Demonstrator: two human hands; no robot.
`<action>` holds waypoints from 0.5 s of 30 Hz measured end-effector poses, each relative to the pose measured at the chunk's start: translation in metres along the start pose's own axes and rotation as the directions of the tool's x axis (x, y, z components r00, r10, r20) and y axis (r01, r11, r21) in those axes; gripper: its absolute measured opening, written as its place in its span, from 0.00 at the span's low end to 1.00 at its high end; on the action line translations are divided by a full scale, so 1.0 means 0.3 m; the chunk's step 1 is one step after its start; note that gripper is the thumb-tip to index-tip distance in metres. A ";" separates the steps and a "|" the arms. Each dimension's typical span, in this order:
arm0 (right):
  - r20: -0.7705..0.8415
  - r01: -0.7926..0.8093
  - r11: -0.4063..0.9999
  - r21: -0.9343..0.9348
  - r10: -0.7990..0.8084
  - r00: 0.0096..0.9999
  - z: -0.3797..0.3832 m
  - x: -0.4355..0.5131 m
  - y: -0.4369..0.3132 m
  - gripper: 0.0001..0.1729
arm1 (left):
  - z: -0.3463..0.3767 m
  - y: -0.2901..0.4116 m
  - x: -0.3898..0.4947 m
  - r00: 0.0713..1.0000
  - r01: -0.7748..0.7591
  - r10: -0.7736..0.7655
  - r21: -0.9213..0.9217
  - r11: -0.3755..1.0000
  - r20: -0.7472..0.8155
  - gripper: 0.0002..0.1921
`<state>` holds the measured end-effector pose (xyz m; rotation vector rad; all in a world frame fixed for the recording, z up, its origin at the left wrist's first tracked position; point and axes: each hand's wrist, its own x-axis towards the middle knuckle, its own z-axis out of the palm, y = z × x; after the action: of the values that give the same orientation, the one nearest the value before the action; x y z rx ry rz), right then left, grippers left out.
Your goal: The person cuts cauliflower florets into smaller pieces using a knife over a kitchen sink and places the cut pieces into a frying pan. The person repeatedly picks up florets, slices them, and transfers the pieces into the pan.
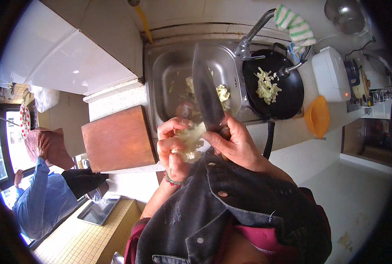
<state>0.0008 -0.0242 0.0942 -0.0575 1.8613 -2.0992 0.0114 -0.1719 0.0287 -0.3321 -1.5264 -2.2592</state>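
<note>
My left hand holds a piece of cauliflower in front of the sink's near edge. My right hand grips the handle of a large kitchen knife, its blade pointing up and away over the stainless steel sink. The thumb of my right hand rests close to the cauliflower. Pale cauliflower pieces lie in the sink, partly hidden behind the blade. Right of the sink, a black wok holds cut cauliflower florets. Where exactly the blade's edge meets the cauliflower is hard to tell.
A wooden cutting board lies left of the sink. The faucet stands between sink and wok, with a striped cloth on its pipe. An orange plastic basket and a white appliance are at right. Another person is at far left.
</note>
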 end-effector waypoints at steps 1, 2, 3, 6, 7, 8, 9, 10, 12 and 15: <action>0.001 -0.012 0.999 -0.040 0.012 1.000 -0.002 -0.001 -0.001 0.21 | -0.001 -0.002 -0.001 1.000 -0.014 0.014 0.010 1.000 0.009 0.19; 0.001 -0.025 0.996 -0.081 0.025 1.000 -0.003 -0.001 0.000 0.21 | -0.002 -0.005 -0.001 0.999 -0.028 0.028 0.022 0.999 0.016 0.18; 0.002 -0.009 0.998 -0.057 0.009 1.000 -0.004 -0.002 0.001 0.21 | -0.004 -0.009 -0.001 0.998 -0.052 0.051 0.035 0.998 0.030 0.17; -0.014 -0.005 1.000 -0.026 0.005 1.000 -0.005 -0.002 0.005 0.21 | -0.005 -0.017 -0.002 0.997 -0.065 0.064 0.037 0.997 0.044 0.17; -0.028 -0.029 0.999 -0.045 0.028 0.999 -0.005 -0.002 0.005 0.21 | -0.005 -0.018 -0.003 0.997 -0.073 0.071 0.036 0.997 0.044 0.17; -0.040 -0.052 0.997 -0.064 0.050 0.998 -0.005 -0.001 0.006 0.21 | -0.002 -0.018 -0.004 0.997 -0.073 0.072 0.039 0.997 0.037 0.18; -0.033 -0.048 0.997 -0.065 0.046 0.998 -0.005 0.000 0.005 0.21 | -0.001 -0.017 -0.006 0.999 -0.045 0.045 0.027 0.999 0.020 0.18; -0.025 -0.042 0.997 -0.066 0.041 0.999 -0.005 0.001 0.005 0.21 | 0.001 -0.015 -0.008 1.000 -0.024 0.024 0.016 1.000 -0.002 0.18; -0.020 -0.021 0.997 -0.071 0.019 1.000 -0.004 0.005 0.003 0.20 | 0.003 -0.011 -0.007 1.000 -0.014 0.015 0.015 1.000 -0.014 0.19; -0.030 0.034 0.996 -0.080 -0.037 0.999 -0.003 0.008 0.003 0.18 | 0.007 -0.005 0.002 1.000 -0.019 0.019 0.044 0.999 0.009 0.19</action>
<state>-0.0014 -0.0241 0.0929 -0.0776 1.9761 -2.0595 0.0102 -0.1696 0.0287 -0.3420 -1.5684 -2.2088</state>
